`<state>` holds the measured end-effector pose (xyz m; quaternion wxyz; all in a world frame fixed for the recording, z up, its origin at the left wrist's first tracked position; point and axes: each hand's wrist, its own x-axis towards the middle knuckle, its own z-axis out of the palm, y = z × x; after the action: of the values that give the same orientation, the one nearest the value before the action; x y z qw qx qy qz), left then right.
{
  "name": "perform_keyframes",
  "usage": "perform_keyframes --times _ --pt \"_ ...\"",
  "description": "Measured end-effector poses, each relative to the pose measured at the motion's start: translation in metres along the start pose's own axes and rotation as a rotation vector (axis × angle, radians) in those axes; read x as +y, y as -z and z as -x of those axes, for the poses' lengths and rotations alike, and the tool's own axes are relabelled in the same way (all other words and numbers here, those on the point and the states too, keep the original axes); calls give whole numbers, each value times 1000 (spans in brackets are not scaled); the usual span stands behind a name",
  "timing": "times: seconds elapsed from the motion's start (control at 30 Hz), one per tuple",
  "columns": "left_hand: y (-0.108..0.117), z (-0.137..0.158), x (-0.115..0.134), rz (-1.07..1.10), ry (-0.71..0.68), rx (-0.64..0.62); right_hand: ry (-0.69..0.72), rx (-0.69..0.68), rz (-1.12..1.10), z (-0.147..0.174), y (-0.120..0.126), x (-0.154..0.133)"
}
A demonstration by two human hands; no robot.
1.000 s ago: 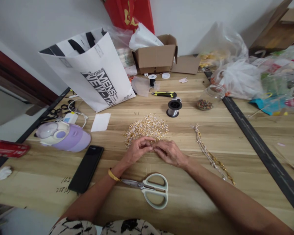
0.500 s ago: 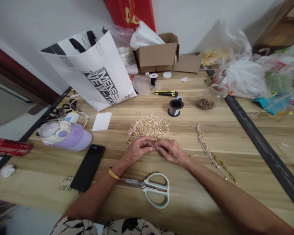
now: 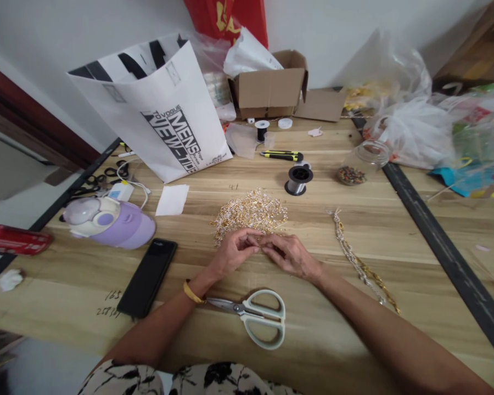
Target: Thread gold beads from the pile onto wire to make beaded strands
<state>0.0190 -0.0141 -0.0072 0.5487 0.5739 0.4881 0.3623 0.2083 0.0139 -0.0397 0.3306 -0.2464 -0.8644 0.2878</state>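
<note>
At the near edge of a heap of small gold and silver beads (image 3: pixel 251 211), my two hands meet fingertip to fingertip. My left hand (image 3: pixel 236 249) is closed in a pinch, with a gold bangle on its wrist. My right hand (image 3: pixel 290 255) pinches too, right against the left fingertips. Whatever lies between the fingers is too small to make out. Below the hands lie scissors with pale green handles (image 3: pixel 265 318), blades pointing left near the left wrist. To the right, beaded strands in silver and gold (image 3: pixel 362 263) lie stretched on the table.
Behind the heap stand a spool of fine wire (image 3: pixel 298 180), a utility knife (image 3: pixel 281 156) and a jar of dark beads (image 3: pixel 364 163). On the left are a phone (image 3: pixel 147 278), a purple bottle (image 3: pixel 117 222) and a white paper bag (image 3: pixel 156 115). A cardboard box (image 3: pixel 271 88) stands at the back.
The whole view has shifted slightly. My hands stay pinched together at the same place by the bead heap, and nothing else on the table has visibly moved.
</note>
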Motion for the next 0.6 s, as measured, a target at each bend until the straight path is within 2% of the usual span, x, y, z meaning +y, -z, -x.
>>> perform_keyframes --times 0.1,0.33,0.47,0.6 --pt "-3 2 1 -76 -56 31 3 12 3 1 -1 1" --pt "-8 6 1 -411 -235 135 -13 6 18 1 -1 0" --pt "-9 6 -5 -465 -350 164 -19 9 43 2 -1 0" --pt "-10 6 -8 -472 -374 167 -18 3 54 3 -1 1"
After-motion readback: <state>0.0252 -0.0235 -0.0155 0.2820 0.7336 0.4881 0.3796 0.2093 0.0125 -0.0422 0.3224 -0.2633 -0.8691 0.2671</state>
